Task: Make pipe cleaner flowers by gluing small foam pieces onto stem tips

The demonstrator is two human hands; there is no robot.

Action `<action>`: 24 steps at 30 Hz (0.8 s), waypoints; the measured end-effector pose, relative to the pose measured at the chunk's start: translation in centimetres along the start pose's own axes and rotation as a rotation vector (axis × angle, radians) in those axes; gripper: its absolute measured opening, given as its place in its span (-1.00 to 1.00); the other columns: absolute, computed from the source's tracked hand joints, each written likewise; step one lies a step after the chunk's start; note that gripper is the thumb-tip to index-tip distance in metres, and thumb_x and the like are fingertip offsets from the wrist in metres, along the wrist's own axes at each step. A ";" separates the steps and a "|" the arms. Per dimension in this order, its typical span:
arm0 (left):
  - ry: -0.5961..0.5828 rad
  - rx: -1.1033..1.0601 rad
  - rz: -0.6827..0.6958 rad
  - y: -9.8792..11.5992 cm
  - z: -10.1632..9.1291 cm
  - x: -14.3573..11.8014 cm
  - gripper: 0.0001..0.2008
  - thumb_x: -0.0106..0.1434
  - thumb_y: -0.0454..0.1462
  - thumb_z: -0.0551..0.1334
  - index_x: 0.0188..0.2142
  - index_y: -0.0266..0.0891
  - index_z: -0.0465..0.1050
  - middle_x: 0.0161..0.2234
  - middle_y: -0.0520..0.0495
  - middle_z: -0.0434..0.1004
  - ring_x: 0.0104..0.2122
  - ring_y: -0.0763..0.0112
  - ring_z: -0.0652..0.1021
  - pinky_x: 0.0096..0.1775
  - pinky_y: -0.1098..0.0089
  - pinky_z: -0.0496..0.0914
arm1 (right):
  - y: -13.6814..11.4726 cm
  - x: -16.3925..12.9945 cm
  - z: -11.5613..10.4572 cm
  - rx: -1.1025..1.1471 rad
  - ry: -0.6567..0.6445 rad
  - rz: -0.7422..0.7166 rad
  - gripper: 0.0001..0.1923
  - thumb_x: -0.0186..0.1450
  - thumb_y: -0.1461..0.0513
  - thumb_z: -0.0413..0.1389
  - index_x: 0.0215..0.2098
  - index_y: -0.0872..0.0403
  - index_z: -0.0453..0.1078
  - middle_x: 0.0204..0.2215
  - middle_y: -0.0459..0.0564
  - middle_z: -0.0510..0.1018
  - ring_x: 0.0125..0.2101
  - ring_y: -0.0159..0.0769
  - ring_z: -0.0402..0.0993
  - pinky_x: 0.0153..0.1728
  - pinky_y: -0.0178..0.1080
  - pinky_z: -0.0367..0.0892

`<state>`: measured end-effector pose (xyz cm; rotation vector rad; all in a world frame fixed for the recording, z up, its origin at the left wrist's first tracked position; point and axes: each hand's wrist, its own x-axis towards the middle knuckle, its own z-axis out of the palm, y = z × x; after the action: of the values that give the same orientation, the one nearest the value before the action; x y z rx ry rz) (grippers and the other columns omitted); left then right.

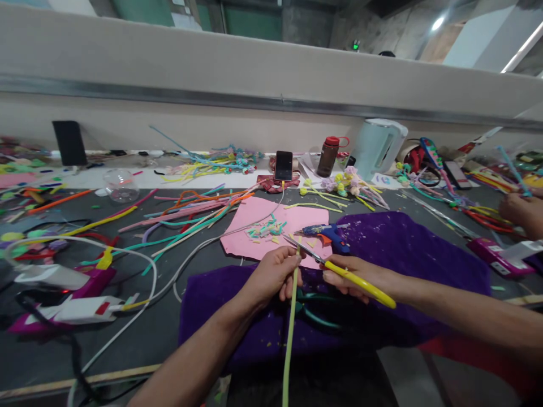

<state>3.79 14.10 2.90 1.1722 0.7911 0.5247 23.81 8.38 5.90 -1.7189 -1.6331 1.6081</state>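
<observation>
Left hand (274, 272) closed in a fist-like pinch around a pale green stem (290, 333), gripping it just below its upper tip; the stem's long axis runs nearly straight toward and away from the viewer, from the bottom edge of the view up to the fingers, with only a short stub showing above them. Right hand (360, 278) closed around the yellow handles of the scissors (335, 268), whose blades point left and slightly away, their tips lying just beside the stub and crossing its axis almost at right angles; whether the blades are parted cannot be told. The scissors thus approach from the right, the two hands being near each other above a purple cloth (407, 243). Beyond the hands lie a pink sheet (254, 220) strewn with small cut scraps (266, 229) and a blue glue gun (326, 233), just past the blade tips. Loose coloured stems (186, 217) crowd the table (169, 316) to the left; another person's hand (521, 212) works at the far right. Open room remains toward the viewer, along the stem.
</observation>
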 end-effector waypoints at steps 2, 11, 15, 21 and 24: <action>0.006 0.008 -0.001 0.0 0.0 0.1 -0.73 0.15 -0.11 0.15 -0.29 -0.27 0.23 -0.67 0.11 0.41 -0.83 0.61 0.31 -0.80 0.63 0.12 | 0.1 0.1 0.0 0.006 0.004 0.003 -0.61 0.15 -0.07 0.04 -0.29 0.06 0.23 -0.58 -0.21 0.27 -0.74 -0.61 0.10 -0.79 -0.52 0.12; 0.008 0.086 -0.033 -0.1 0.0 0.3 -0.74 0.13 -0.10 0.15 -0.40 -0.28 0.24 -0.69 0.08 0.40 -0.84 0.62 0.28 -0.80 0.62 0.07 | -0.2 1.1 -0.7 0.074 -0.027 0.117 -0.56 0.09 -0.11 0.07 -0.26 0.03 0.24 -0.64 -0.24 0.23 -0.78 -0.64 0.02 -0.83 -0.54 -0.07; -0.027 0.156 -0.079 -0.1 -0.1 0.2 -0.72 0.15 -0.11 0.12 -0.53 -0.28 0.25 -0.77 0.07 0.35 -0.85 0.62 0.26 -0.80 0.62 0.06 | -0.1 1.8 -1.4 0.073 -0.041 0.158 -0.51 0.07 -0.16 0.07 -0.26 0.02 0.24 -0.64 -0.23 0.25 -0.79 -0.64 0.02 -0.85 -0.54 -0.07; -0.046 0.191 -0.102 -0.1 -0.1 0.3 -0.72 0.16 -0.13 0.10 -0.56 -0.28 0.23 -0.80 0.07 0.33 -0.86 0.62 0.26 -0.80 0.62 0.07 | -0.2 2.0 -2.2 0.027 -0.052 0.149 -0.49 0.05 -0.15 0.10 -0.23 0.02 0.25 -0.64 -0.23 0.25 -0.79 -0.64 0.01 -0.85 -0.55 -0.05; -0.020 0.153 -0.077 -0.1 -0.2 0.2 -0.76 0.15 -0.14 0.11 -0.51 -0.26 0.22 -0.75 0.07 0.36 -0.85 0.61 0.27 -0.80 0.61 0.08 | 0.0 1.5 -2.7 0.063 -0.057 0.142 -0.50 0.07 -0.16 0.07 -0.23 0.02 0.22 -0.64 -0.24 0.24 -0.79 -0.64 0.00 -0.85 -0.55 -0.06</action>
<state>3.77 14.39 2.72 1.2802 0.8668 0.3939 25.60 10.88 6.10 -1.8088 -1.4977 1.7689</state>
